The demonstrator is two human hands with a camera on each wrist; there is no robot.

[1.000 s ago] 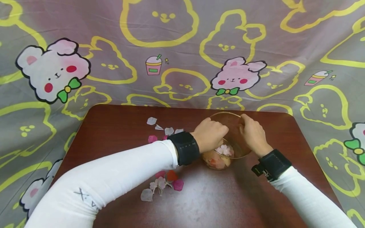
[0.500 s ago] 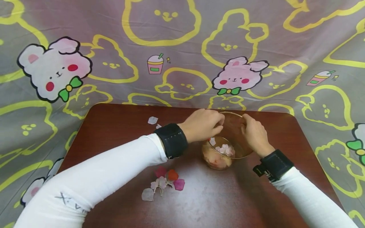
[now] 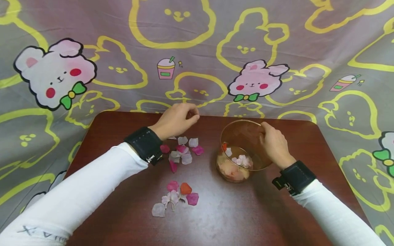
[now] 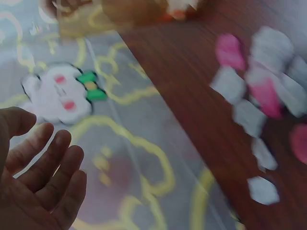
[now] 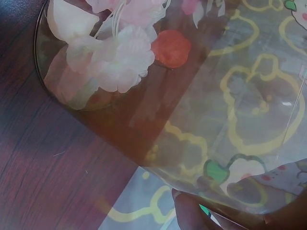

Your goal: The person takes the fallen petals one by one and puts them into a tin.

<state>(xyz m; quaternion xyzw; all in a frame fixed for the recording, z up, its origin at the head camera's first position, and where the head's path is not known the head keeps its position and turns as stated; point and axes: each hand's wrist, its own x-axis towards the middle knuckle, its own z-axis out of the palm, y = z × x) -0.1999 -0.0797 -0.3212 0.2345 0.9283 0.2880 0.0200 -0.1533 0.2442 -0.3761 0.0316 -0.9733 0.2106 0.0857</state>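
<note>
Cartoon-print cloth point(image 3: 197, 51) fills the top of the head view; brown table point(image 3: 221, 218) fills the bottom. Glass bowl point(image 3: 243, 150), centre-right, tilts toward the petals and is part-filled with pale and orange ones. Right hand point(image 3: 274, 145) grips its far rim, fingers curled over the edge. Left hand point(image 3: 176, 119), upper centre, hovers over the upper petal cluster point(image 3: 183, 152), fingers loosely curled, holding nothing I can see. Lower cluster point(image 3: 175, 198) lies nearer the bottom edge. Judgement: keep the bowl steady and tilted, pinch petals lightly, a few per pass.
</note>
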